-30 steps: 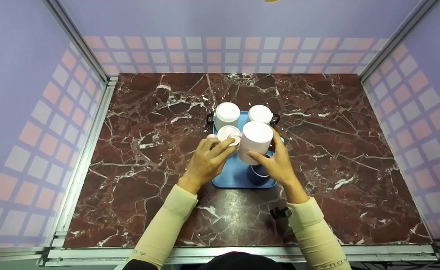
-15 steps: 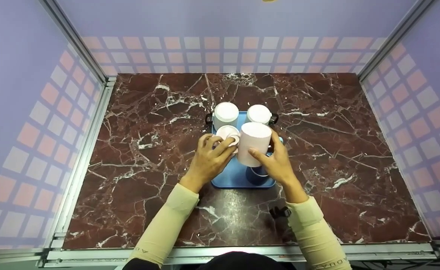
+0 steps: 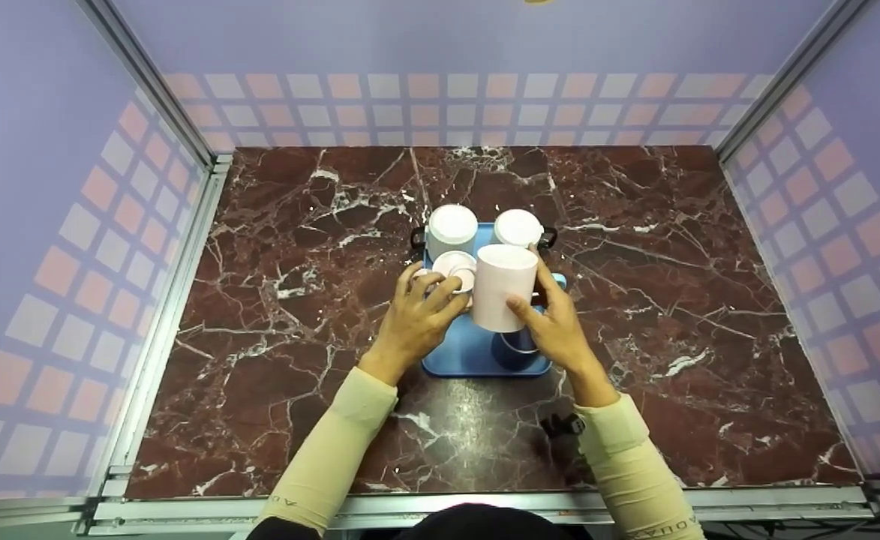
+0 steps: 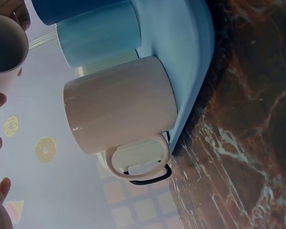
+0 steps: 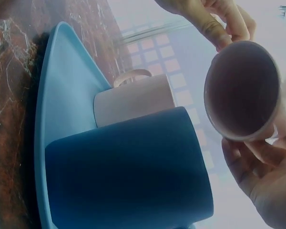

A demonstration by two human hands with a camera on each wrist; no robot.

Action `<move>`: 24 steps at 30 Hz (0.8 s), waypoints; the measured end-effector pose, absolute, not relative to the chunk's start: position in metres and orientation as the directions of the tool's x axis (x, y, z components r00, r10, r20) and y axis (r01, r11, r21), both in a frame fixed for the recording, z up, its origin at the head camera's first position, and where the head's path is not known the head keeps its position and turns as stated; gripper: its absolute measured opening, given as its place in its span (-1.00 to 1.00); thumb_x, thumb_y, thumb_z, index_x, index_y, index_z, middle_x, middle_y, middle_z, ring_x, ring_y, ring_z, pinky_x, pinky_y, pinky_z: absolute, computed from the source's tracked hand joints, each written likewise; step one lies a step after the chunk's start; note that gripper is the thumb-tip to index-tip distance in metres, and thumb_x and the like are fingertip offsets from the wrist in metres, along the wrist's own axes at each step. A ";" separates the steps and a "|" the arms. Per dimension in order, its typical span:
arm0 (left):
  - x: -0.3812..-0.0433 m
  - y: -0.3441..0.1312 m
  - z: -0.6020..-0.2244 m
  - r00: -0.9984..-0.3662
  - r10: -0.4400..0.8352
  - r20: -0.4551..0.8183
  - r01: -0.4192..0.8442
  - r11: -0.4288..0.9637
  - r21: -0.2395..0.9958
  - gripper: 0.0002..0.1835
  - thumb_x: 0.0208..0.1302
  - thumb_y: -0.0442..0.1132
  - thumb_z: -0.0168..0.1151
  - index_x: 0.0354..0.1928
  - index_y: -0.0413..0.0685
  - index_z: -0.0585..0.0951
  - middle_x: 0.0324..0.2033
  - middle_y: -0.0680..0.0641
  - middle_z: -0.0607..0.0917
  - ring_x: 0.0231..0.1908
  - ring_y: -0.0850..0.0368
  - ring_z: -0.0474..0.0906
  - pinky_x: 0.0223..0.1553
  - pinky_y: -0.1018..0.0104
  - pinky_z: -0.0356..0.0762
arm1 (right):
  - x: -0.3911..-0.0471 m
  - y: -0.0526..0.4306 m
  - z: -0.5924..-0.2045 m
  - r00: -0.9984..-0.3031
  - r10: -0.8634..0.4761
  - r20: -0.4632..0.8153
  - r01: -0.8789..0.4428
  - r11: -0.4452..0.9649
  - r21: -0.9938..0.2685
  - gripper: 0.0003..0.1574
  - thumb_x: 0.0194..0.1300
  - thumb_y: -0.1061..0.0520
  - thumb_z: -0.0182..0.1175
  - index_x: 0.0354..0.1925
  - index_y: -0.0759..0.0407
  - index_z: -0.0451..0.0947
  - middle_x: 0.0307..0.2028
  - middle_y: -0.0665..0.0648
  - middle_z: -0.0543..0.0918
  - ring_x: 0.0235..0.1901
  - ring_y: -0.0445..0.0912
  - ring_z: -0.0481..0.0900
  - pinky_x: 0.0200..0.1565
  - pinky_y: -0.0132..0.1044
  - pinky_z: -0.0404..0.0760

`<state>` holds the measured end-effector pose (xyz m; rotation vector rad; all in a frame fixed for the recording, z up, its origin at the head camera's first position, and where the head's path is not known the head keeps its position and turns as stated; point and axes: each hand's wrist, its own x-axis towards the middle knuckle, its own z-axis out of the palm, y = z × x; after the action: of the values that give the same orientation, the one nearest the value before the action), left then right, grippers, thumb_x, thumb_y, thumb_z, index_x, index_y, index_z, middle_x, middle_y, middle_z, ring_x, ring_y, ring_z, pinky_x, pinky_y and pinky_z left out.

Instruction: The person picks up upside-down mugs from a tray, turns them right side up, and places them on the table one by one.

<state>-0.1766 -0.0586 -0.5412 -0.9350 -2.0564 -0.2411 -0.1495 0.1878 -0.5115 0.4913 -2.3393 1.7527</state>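
My right grip point(image 3: 556, 322) clasps a pale pink mug point(image 3: 506, 296), thumb on the near side, fingers along its right. My left grip point(image 3: 417, 311), fingers curled, grasps the same mug at its handle side; the fingers partly hide the contact. The mug is raised above the tray point(image 3: 458, 356) and inverted: base upward, with its hollow mouth seen from beneath in the right wrist view. Below my left fingers a second pink mug point(image 4: 121, 105) stands on the tray, its handle turned to my left. Below my right grip, at the tray's near right corner, stands a dark-blue mug point(image 3: 515, 352); a light-blue mug point(image 4: 100, 36) shows beside it in the left wrist view. At the far end stand a left white cup point(image 3: 452, 229) and a right white cup point(image 3: 518, 227), apart, their black handles pointing outward. The blue tray lies on a red-brown, white-veined bench point(image 3: 297, 315), bounded by lilac walls point(image 3: 440, 37) with pink and white squares.
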 end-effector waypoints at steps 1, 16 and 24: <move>-0.177 -0.059 -0.541 -0.365 0.534 0.763 0.698 0.699 -0.155 -0.81 0.32 -0.01 0.35 -0.14 0.10 0.65 0.00 0.06 0.61 0.05 0.00 0.49 0.32 -0.17 0.45 | -0.150 0.189 -0.512 -0.926 -0.169 0.339 -0.372 0.237 -0.898 0.00 0.43 0.23 0.28 0.63 0.26 -0.02 0.21 0.38 0.61 -0.02 -0.10 0.63 -0.03 -0.29 0.64; -0.175 -0.058 -0.538 -0.364 0.536 0.762 0.734 0.669 -0.119 -0.83 0.50 -0.09 0.15 -0.19 -0.02 0.59 -0.01 -0.02 0.64 0.08 -0.07 0.50 0.25 -0.02 0.51 | -0.150 0.197 -0.517 -0.912 -0.231 0.339 -0.362 0.068 -0.930 -0.32 0.69 0.19 -0.25 0.61 0.39 -0.12 0.62 0.39 -0.04 0.37 -0.14 0.43 0.25 -0.42 0.52; -0.176 -0.056 -0.535 -0.373 0.521 0.768 0.761 0.645 -0.068 -0.85 0.49 -0.14 0.17 -0.22 -0.06 0.55 -0.06 -0.06 0.62 0.07 -0.09 0.50 0.26 0.02 0.51 | -0.151 0.198 -0.520 -0.892 -0.266 0.366 -0.394 0.062 -0.917 -0.04 0.46 0.53 -0.07 0.65 0.22 -0.18 0.29 0.50 0.53 0.19 -0.13 0.64 0.11 -0.33 0.67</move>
<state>-0.1761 -0.0561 -0.5352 -0.9958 -2.0620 -0.3810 -0.1506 0.1977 -0.5203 0.6918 -2.2143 1.9682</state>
